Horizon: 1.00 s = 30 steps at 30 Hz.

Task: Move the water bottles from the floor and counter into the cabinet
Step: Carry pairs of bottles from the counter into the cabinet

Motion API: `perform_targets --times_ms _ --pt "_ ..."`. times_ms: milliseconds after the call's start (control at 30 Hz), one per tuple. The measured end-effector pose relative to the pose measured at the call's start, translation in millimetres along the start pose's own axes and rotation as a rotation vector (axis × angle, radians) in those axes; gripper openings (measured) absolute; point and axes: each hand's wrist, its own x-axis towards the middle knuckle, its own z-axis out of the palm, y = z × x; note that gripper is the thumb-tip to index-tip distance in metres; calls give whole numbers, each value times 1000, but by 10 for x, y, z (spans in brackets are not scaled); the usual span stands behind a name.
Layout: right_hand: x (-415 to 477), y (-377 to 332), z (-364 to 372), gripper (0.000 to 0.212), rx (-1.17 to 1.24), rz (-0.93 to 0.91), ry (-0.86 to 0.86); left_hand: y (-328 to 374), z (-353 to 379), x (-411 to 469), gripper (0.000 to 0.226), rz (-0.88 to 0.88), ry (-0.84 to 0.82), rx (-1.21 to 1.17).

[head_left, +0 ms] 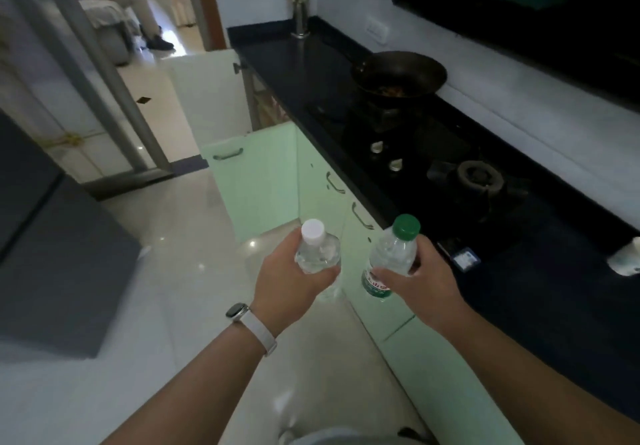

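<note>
My left hand (291,281) grips a clear water bottle with a white cap (317,248), held upright above the floor. My right hand (420,281) grips a second clear bottle with a green cap and a green and red label (391,254), tilted slightly to the right. Both bottles hang in front of the pale green lower cabinets (322,198). Farther along the row, two cabinet doors (256,181) stand swung out into the aisle; the inside behind them is mostly hidden.
A black counter (554,288) on the right carries a gas hob and a dark wok (398,75). A white object (625,257) sits at the counter's right edge. A grey block (52,254) stands on the left. Glossy floor tiles (180,264) run toward a doorway where a seated person's legs show.
</note>
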Motion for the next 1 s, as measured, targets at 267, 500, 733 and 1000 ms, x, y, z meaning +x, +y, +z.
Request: perform_targets --times_ms 267,500,733,1000 --pt "310 -715 1000 45 -34 -112 -173 -494 -1094 96 55 -84 232 13" --pt "823 -1017 1596 49 -68 -154 -276 -807 -1613 369 49 -160 354 45" --pt "1726 -1340 2263 45 -13 -186 -378 -1036 -1953 1116 50 -264 426 64" --pt "2998 -1786 2758 56 -37 -229 -454 -1066 -2285 2302 46 -321 470 125"
